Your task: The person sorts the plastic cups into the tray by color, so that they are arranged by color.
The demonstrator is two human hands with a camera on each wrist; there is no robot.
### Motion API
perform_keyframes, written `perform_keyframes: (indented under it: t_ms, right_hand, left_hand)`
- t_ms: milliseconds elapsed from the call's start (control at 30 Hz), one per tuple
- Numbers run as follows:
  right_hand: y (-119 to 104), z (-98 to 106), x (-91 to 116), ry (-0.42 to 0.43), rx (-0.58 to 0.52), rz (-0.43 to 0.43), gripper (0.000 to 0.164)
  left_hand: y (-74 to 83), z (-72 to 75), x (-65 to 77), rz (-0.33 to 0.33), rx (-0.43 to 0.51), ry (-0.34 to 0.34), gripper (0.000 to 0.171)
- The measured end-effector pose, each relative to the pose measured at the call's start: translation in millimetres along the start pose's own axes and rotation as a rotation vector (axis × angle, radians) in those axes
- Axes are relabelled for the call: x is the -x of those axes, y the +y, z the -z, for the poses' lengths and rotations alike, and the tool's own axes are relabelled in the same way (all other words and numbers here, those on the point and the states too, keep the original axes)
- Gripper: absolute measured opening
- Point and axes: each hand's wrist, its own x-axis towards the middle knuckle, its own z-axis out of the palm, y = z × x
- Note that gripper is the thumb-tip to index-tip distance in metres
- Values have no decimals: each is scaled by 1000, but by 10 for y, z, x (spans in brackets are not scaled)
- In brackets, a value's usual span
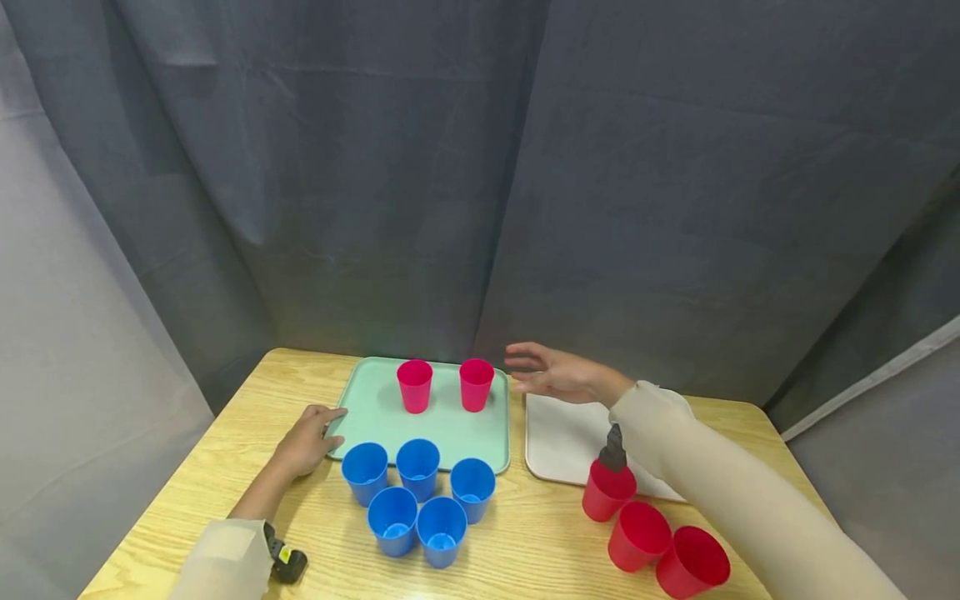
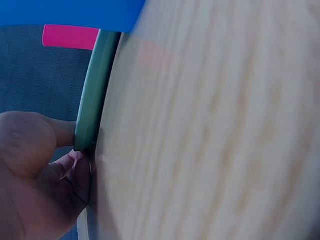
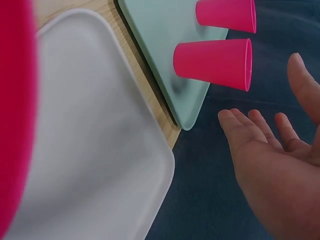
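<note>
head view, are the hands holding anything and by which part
The left hand pinches the green tray by its left edge; the right hand holds nothing.

I see the right hand (image 3: 275,165) near two pink cups (image 3: 212,62) on a green tray (image 3: 155,45); the red blur (image 3: 15,110) may be another.

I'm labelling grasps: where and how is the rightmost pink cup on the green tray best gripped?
Likely wrapped round its upper wall, from the right: the pink cup stands upright and flares toward its rim; the other pink cup is on its left, the right hand near its right.
</note>
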Motion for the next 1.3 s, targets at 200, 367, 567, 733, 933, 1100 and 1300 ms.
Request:
perform_keyframes:
  t_ms: [200,367,567,733,933,1100,1300]
  right_hand:
    - [8,68,151,-8,14,27,81]
    - [38,105,293,4,82,35,81]
    - [121,166,487,-14,108,62,77]
    - [207,208,653,-22,150,58,82]
    - [295,241,834,-38,151,71,79]
    - [355,251,987,-29,162,47,78]
    - [481,265,1127,-87,132,31,76]
  left_hand:
    - [6,5,-6,3,7,-1,49]
    - [13,7,-2,1,12,-1,49]
    - [21,4,11,1,8,-1,49]
    - [21,11,7,0,11,-3,49]
    - [-3,11,7,3,7,-4,49]
    - [-27,3,9,3,1,-2,49]
    - [-35,9,9,1,5,-1,49]
